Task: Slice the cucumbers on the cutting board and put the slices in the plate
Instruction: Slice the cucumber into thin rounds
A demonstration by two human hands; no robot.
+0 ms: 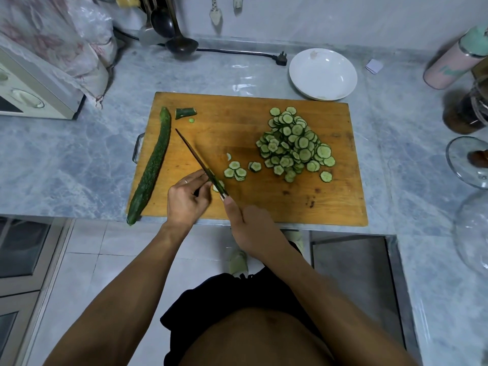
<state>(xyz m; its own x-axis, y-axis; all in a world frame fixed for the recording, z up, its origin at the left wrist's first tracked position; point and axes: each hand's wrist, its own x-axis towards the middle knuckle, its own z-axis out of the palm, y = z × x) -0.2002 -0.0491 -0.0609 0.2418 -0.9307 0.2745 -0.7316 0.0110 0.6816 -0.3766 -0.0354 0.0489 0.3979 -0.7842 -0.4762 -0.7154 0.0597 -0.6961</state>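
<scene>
Fingers (pixel 202 180) of the left hand (pixel 184 199) pinch the last cucumber stub against the knife (pixel 200 162), gripped by the right hand (pixel 248 223), near the cutting board's (pixel 264 207) front edge; slipping could nick fingertips; plate (pixel 322 73) behind the board holds no slices.

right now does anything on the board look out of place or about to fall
Yes: the whole cucumber lies along the left edge of the cutting board, and its near end pokes past the board's front corner and the counter edge, so it could roll off. The plate holds no slices yet.
</scene>
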